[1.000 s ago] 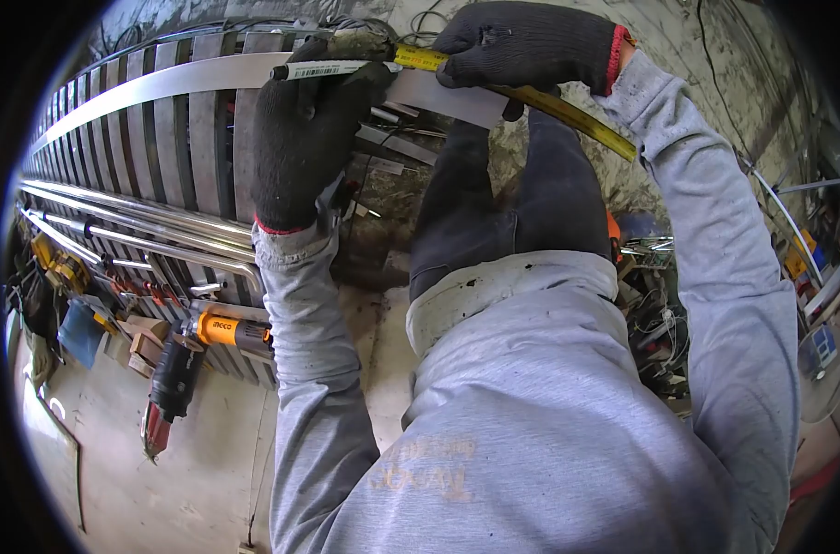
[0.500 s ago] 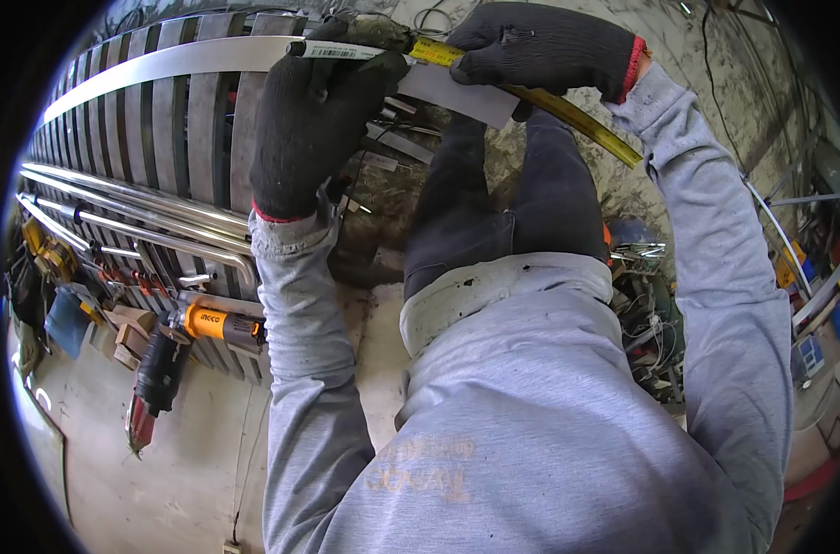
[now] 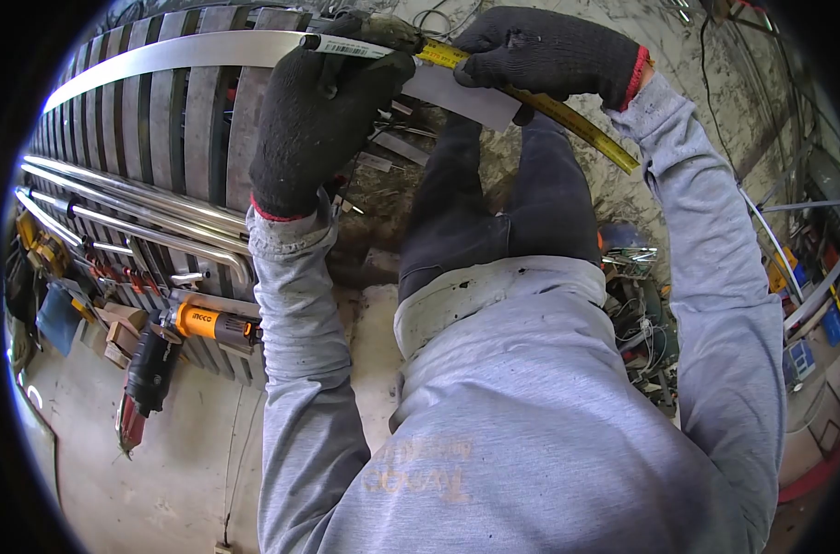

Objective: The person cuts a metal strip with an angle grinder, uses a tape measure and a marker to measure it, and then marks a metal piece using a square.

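Observation:
My left hand, in a dark knit glove, is closed around a white marker with a barcode label and a black end. Under it runs a long flat metal strip, which reaches from the slatted bench at left to a square end below my right hand. My right hand, gloved too, pinches a yellow tape measure blade against the strip. The blade's far part sticks out past the strip's end, to the lower right. Where the blade meets my left fingers is partly hidden.
The slatted metal bench bears shiny tubes. An orange-and-black power tool lies at its near edge, beside wood blocks. Metal scraps and cables clutter the floor at right, with blue and yellow items farther out.
The view has shifted slightly. Both hands keep their hold on the marker, strip and tape blade, with hardly any movement between them.

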`<act>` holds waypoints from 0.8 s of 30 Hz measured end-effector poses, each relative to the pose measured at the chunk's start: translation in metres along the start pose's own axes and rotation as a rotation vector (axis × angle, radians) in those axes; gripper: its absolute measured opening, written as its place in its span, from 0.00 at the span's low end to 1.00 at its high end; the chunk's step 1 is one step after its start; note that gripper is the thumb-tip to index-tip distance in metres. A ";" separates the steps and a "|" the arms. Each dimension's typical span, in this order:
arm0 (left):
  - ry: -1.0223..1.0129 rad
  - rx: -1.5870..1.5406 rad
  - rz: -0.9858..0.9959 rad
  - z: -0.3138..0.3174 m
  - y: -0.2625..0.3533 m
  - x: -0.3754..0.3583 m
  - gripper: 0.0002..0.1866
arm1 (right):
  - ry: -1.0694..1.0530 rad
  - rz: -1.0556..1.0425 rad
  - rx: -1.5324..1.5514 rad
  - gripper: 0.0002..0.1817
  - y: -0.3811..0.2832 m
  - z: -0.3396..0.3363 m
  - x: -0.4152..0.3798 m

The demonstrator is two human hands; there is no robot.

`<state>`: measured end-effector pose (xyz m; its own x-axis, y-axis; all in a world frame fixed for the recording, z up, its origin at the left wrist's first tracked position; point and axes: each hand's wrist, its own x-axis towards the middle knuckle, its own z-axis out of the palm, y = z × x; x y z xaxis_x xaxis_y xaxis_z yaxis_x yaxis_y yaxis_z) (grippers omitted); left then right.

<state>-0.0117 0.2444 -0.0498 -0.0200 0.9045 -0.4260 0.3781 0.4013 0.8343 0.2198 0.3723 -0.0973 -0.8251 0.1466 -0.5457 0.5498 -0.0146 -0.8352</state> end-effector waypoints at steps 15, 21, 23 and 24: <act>0.022 -0.003 0.013 0.000 -0.006 0.002 0.14 | -0.010 0.049 0.008 0.22 -0.002 0.000 -0.001; 0.007 -0.031 0.004 -0.003 0.000 0.002 0.15 | 0.127 0.104 0.066 0.28 0.024 0.015 0.002; 0.105 -0.389 0.026 0.000 -0.011 0.001 0.15 | 0.094 0.155 0.150 0.27 0.025 0.016 0.003; 0.110 -0.388 0.034 0.002 -0.015 -0.005 0.15 | 0.187 0.054 0.011 0.26 0.038 0.018 0.006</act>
<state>-0.0153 0.2338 -0.0611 -0.1204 0.9198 -0.3734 0.0035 0.3765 0.9264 0.2335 0.3548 -0.1334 -0.7552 0.3265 -0.5684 0.5904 -0.0381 -0.8062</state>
